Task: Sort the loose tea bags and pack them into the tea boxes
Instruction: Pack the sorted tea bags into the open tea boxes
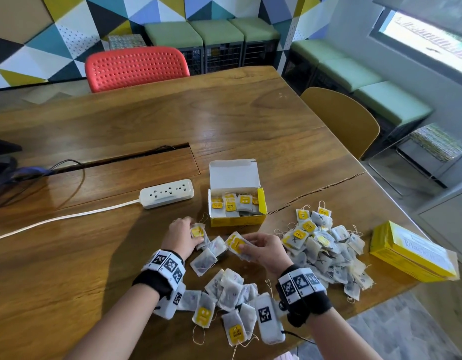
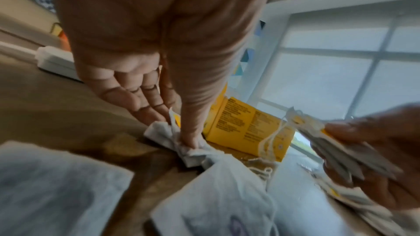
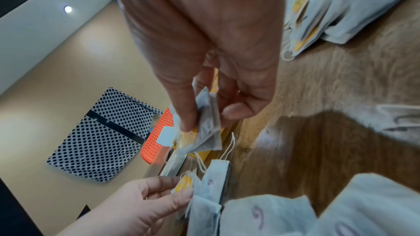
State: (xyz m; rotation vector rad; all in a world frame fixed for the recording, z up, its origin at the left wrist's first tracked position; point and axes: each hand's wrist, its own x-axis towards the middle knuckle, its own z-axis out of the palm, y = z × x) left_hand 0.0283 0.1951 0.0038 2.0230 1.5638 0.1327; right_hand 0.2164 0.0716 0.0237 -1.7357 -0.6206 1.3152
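Observation:
An open yellow tea box [image 1: 237, 221] stands mid-table with several tagged bags upright inside. A shut yellow box [image 1: 411, 253] lies at the right. Loose tea bags form one heap [image 1: 326, 250] right of my hands and another [image 1: 229, 292] between my wrists. My left hand [image 1: 192, 232] pinches a yellow-tagged tea bag [image 1: 198, 233] that lies on the table, thumb and fingers closed on it [image 2: 163, 131]. My right hand [image 1: 246, 245] holds a small stack of tea bags [image 1: 236, 244] a little above the table, gripped between thumb and fingers [image 3: 205, 125].
A white power strip [image 1: 167, 193] with its cord lies left of the open box, in front of a cable slot [image 1: 120, 159]. A red chair [image 1: 136, 67] stands at the far side and a yellow chair [image 1: 341, 120] at the right. The table's edge [image 1: 396, 193] runs close behind the shut box.

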